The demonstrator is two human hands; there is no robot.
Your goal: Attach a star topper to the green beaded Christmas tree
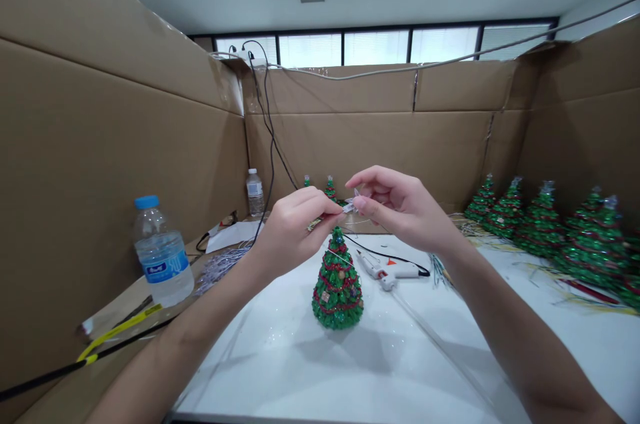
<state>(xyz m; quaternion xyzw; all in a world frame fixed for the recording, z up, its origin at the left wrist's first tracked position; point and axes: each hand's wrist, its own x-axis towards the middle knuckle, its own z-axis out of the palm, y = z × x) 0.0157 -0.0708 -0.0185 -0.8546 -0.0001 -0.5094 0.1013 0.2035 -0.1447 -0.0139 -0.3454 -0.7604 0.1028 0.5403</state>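
My left hand (pixel 303 227) is closed in a pinch on a small clear beaded piece (pixel 349 207), and some thin strands show under its fingers. My right hand (pixel 400 204) meets it from the other side, its thumb and bent fingers around the clear beads. A fine pale thread or wire trails near the hands. Just below them a green beaded Christmas tree (pixel 338 291) stands upright on the white table (pixel 270 371), with red bead garlands and small ornaments. The exact shape of the clear piece is partly hidden by my fingers.
A white glue gun (pixel 390 269) lies behind the tree, its cord running back. Several finished beaded trees (pixel 543 217) line the right side. At left stand a large water bottle (pixel 163 257), a smaller bottle (pixel 255 192) and a bundle of wires (pixel 220 267). Cardboard walls (pixel 350 144) surround the table.
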